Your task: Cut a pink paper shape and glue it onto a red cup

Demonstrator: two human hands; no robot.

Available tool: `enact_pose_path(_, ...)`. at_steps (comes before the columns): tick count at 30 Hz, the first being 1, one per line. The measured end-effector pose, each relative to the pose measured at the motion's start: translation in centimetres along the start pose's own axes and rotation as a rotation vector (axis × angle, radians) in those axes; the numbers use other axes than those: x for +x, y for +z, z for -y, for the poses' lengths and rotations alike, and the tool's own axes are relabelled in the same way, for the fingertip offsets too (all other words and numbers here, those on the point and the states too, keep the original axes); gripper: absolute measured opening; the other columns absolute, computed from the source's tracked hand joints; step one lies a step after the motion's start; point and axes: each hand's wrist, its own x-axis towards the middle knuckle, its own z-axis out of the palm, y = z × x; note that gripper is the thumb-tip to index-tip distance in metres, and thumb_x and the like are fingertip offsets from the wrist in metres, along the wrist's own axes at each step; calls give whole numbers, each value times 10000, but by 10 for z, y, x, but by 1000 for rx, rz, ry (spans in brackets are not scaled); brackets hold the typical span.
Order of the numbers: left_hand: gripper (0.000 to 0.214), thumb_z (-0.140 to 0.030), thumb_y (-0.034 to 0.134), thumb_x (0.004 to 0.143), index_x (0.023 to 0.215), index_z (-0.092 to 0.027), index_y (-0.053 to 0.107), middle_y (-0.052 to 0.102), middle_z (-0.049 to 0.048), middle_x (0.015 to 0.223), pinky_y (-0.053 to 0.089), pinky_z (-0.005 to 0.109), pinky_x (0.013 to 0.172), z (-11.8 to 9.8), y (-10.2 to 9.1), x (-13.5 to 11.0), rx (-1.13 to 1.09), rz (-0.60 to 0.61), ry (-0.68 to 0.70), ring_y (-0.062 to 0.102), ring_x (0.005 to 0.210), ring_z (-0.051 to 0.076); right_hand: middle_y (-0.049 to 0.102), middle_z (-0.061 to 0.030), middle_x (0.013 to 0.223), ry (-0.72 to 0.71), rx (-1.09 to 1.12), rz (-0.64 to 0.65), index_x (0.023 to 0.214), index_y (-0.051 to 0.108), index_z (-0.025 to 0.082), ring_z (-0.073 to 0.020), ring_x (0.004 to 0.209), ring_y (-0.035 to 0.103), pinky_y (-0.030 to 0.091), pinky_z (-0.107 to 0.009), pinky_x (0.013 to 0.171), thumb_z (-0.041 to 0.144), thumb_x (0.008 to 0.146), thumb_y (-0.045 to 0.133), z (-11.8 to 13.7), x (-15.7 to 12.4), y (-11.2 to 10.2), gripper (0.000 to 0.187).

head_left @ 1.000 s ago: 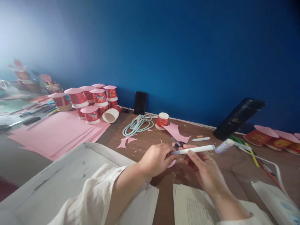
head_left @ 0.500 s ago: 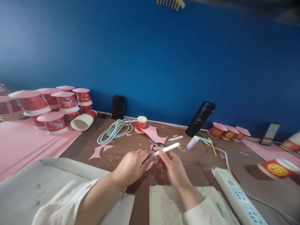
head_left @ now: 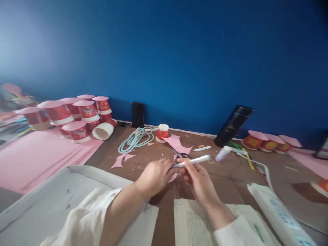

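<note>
A white marker pen (head_left: 198, 160) is held level between my two hands above the middle of the table. My left hand (head_left: 155, 176) is closed around its left end, and its fingertips are partly hidden. My right hand (head_left: 201, 184) grips the barrel between thumb and fingers, with the right end sticking out. Just behind the pen lie dark-handled scissors (head_left: 186, 155), partly under a star-edged pink paper scrap (head_left: 176, 142). A small rounded pink paper piece (head_left: 173, 177) shows between the hands, partly covered.
Red paper cups (head_left: 88, 111) with pink tops stand at left by pink sheets (head_left: 51, 157). A coiled cable (head_left: 135, 140), single cup (head_left: 162, 132), black bottle (head_left: 233, 126) and glue stick (head_left: 222, 153) are behind. Nearer are a white tray (head_left: 84, 169), papers (head_left: 191, 218) and a power strip (head_left: 279, 212).
The view has turned to the left, so everything sits further right in the picture. Both hands keep hold of the marker pen, with little change in grip.
</note>
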Motion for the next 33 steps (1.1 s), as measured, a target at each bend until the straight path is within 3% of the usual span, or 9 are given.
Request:
enact_pose_path(5,378,-370,238,998,987,-161,554,656,69,873,489,313,662,0,2,0,165,44,18,643,774,211,522,24,671,5,69,1,1009,700,178,-54,510,417,299,-163,423,462,820,702,-8,1,1,342)
enact_pose_path(10,368,-371,232,995,1044,-139,514,649,91,850,493,309,643,-1,8,1,283,76,38,651,753,218,460,47,608,-39,130,-40,895,693,154,-37,458,363,284,-157,396,447,816,711,-9,-1,14,304)
enact_pose_path(14,372,-397,241,992,1028,-152,519,645,79,820,482,306,621,8,3,4,281,91,15,651,732,221,434,59,562,-91,176,-171,788,677,138,-28,432,333,261,-136,364,383,718,807,17,7,-3,286)
enact_pose_path(17,368,-387,249,995,960,-167,543,647,68,834,466,295,626,21,-5,5,216,6,-159,642,728,205,322,106,506,-249,396,-302,655,614,138,-2,409,220,233,-99,351,333,593,880,37,17,-20,335)
enact_pose_path(20,353,-405,308,988,943,-184,580,651,47,861,463,279,682,29,-9,6,76,-191,-238,630,789,184,368,80,546,-206,358,-202,772,668,127,-21,442,273,263,-116,367,361,699,816,34,19,-18,286)
enact_pose_path(26,293,-413,478,936,1012,-229,692,651,40,932,460,266,835,40,-12,4,-121,-280,-104,586,925,165,451,32,646,-119,250,-113,866,724,138,-46,516,325,310,-150,418,359,746,786,1,14,-2,259)
enact_pose_path(29,304,-383,465,942,1087,-238,689,652,52,973,457,295,882,48,-12,4,-87,-253,-117,575,963,179,451,27,674,-74,263,-57,925,732,168,-60,530,327,309,-166,426,321,750,781,-2,14,-4,238)
enact_pose_path(33,283,-339,466,933,1061,-252,703,650,50,965,455,328,893,55,-10,5,44,-132,-188,571,959,199,486,9,716,-44,238,-41,946,735,177,-66,542,348,306,-176,426,311,746,783,-3,15,-6,245)
